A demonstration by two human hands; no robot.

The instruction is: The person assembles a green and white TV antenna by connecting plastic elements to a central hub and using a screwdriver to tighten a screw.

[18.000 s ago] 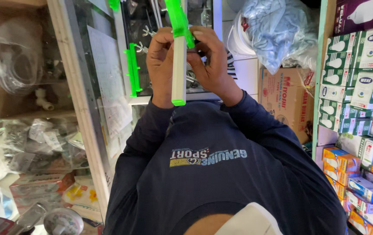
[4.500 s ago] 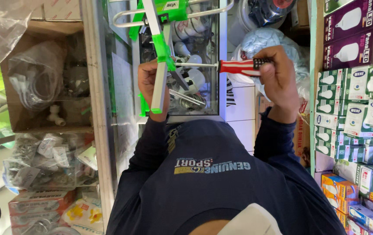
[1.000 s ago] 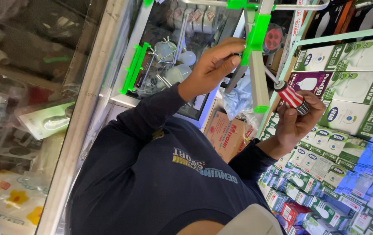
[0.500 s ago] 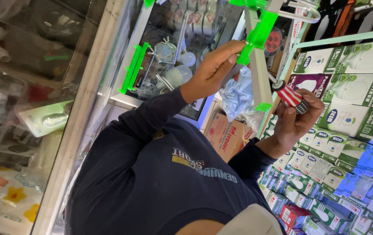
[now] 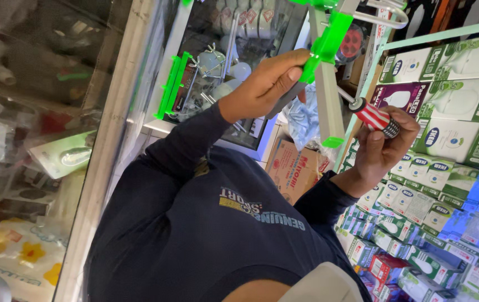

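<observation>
The left hand (image 5: 264, 89) is pinching the green plastic bracket (image 5: 323, 47) on a grey-white aluminium bar (image 5: 324, 98), thumb and fingers closed on the fitting and steadying the frame up in front of the glass-fronted display cabinet (image 5: 217, 67). The right hand (image 5: 382, 151) is wrapping its grip around a screwdriver with a red, white and black striped handle (image 5: 376, 118), with the shaft pointing toward the bar; the tip is hidden behind the bar's edge, so I cannot tell whether it is seated in a screw.

The likeliest trouble, as I judge it, is the tip slipping. The driver is meeting the bar at a slant and only one hand is bracing the frame in the air, so a hard push could skid the blade off and toward the left fingers, which are sitting close to the line of the shaft. The bar could also twist in that pinch and crack the thin green bracket. A loosened screw could drop among the stacked green and white bulb boxes (image 5: 452, 95) just beside, or the swinging bar could knock the cabinet glass.
</observation>
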